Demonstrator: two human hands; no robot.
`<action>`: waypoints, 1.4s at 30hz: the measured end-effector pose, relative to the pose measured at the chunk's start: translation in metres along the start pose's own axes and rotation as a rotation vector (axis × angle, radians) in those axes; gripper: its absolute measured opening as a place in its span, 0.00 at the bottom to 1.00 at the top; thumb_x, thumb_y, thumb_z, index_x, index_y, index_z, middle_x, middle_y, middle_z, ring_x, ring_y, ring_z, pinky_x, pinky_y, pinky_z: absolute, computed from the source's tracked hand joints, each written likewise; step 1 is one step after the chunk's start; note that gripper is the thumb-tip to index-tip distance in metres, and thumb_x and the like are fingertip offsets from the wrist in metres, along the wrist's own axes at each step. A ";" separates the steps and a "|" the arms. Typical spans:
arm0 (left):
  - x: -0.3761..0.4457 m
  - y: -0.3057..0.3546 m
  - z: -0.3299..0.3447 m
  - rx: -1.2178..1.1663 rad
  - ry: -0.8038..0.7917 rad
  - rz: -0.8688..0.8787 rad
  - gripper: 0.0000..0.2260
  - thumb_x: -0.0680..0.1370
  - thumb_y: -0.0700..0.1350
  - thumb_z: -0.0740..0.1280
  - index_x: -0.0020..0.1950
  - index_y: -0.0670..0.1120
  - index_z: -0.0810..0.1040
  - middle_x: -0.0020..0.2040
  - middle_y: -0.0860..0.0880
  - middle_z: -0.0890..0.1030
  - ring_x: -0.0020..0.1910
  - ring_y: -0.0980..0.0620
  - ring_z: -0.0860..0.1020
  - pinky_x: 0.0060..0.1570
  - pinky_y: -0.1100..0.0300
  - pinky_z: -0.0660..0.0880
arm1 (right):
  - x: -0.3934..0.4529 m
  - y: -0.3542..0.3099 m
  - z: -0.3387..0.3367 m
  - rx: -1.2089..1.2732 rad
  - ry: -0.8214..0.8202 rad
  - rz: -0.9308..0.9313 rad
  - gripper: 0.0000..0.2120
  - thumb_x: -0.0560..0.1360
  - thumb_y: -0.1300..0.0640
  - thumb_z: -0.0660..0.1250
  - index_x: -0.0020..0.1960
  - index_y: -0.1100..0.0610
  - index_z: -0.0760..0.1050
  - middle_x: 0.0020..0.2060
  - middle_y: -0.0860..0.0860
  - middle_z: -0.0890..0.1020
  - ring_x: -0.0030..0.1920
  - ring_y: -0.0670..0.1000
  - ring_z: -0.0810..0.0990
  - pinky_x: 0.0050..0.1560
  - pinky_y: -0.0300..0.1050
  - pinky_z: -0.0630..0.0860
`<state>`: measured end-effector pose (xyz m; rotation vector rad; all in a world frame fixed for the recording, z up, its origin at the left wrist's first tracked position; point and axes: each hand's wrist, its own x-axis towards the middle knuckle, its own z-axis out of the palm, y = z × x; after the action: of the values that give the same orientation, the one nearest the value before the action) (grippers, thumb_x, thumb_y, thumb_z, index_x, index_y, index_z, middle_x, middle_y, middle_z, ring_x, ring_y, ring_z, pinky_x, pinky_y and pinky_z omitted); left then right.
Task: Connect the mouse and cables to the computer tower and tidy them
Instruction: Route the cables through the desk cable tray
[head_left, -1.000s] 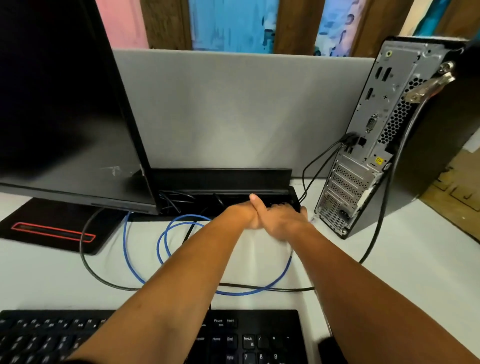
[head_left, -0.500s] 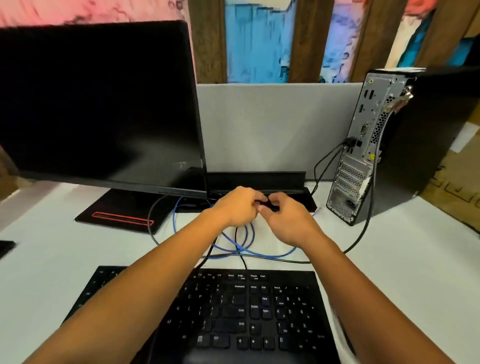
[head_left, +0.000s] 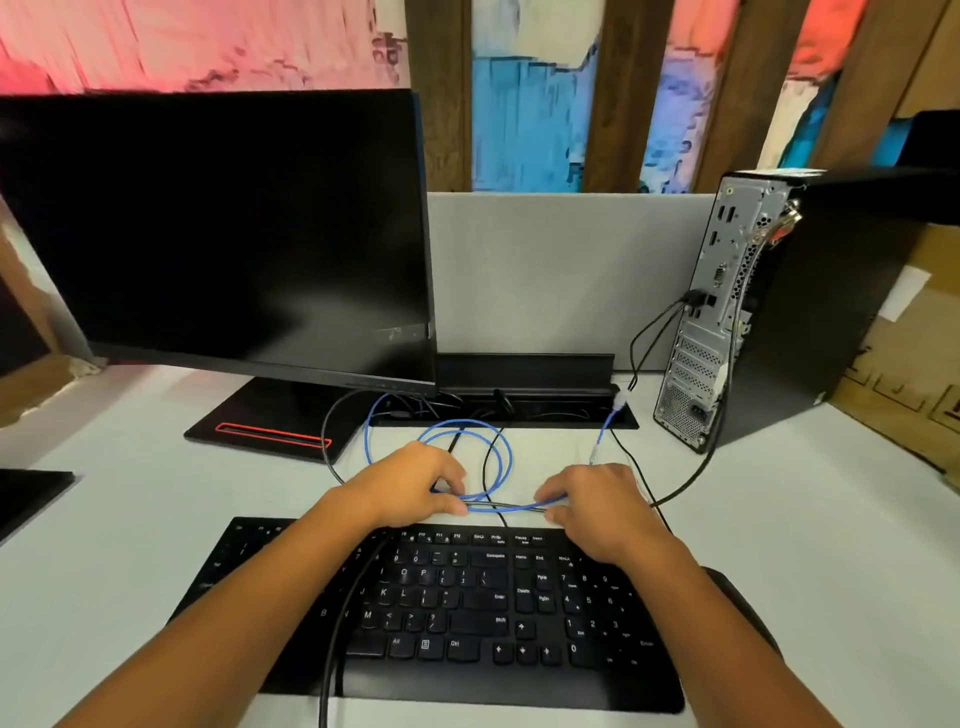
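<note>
Two bare hands pinch a short run of bundled cable just above the black full-size keyboard (head_left: 457, 613): the left hand (head_left: 410, 486) and the right hand (head_left: 597, 501) each have thumb and curled fingers closed on the thin blue network cable (head_left: 506, 457) together with a thin black cable (head_left: 485, 467), the stretch between the two sets of fingertips pulled nearly straight. Beyond the fingers the blue cable lies in loose loops on the white desk (head_left: 805, 519); its clear plug end (head_left: 618, 402) rests unplugged at the right end of the black recessed cable tray (head_left: 519, 410). Farther right of the right fingers stands the black computer tower (head_left: 727, 312), rear panel showing, with two black leads already plugged in. So some connections look done, while the blue plug and the gathering of slack appear left. The tray holds several dark cables; more I cannot make out. A mouse is not clearly visible.
</note>
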<state>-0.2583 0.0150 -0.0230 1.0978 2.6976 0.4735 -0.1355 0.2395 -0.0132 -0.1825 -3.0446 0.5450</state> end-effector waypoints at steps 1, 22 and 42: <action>0.003 0.003 0.001 0.040 -0.014 -0.019 0.04 0.75 0.53 0.72 0.42 0.55 0.80 0.55 0.59 0.79 0.54 0.55 0.77 0.55 0.57 0.75 | 0.002 -0.001 0.002 -0.013 0.015 -0.013 0.10 0.79 0.54 0.65 0.57 0.45 0.81 0.52 0.44 0.84 0.60 0.50 0.75 0.66 0.43 0.61; 0.036 0.086 -0.082 -0.361 0.517 0.091 0.17 0.83 0.58 0.56 0.48 0.53 0.81 0.32 0.56 0.75 0.34 0.61 0.73 0.38 0.64 0.69 | 0.049 -0.019 -0.106 0.338 0.575 -0.136 0.07 0.79 0.54 0.65 0.51 0.50 0.82 0.44 0.48 0.84 0.47 0.53 0.80 0.50 0.51 0.78; 0.090 0.155 -0.125 -0.863 0.564 -0.101 0.10 0.79 0.48 0.63 0.46 0.45 0.83 0.39 0.47 0.86 0.40 0.50 0.83 0.54 0.52 0.80 | 0.046 0.002 -0.079 -0.133 1.253 -0.199 0.16 0.70 0.70 0.67 0.52 0.56 0.84 0.48 0.50 0.85 0.45 0.50 0.81 0.40 0.47 0.72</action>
<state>-0.2587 0.1559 0.1447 0.6153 2.4170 1.9168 -0.1755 0.2746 0.0613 -0.1398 -1.8347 0.1009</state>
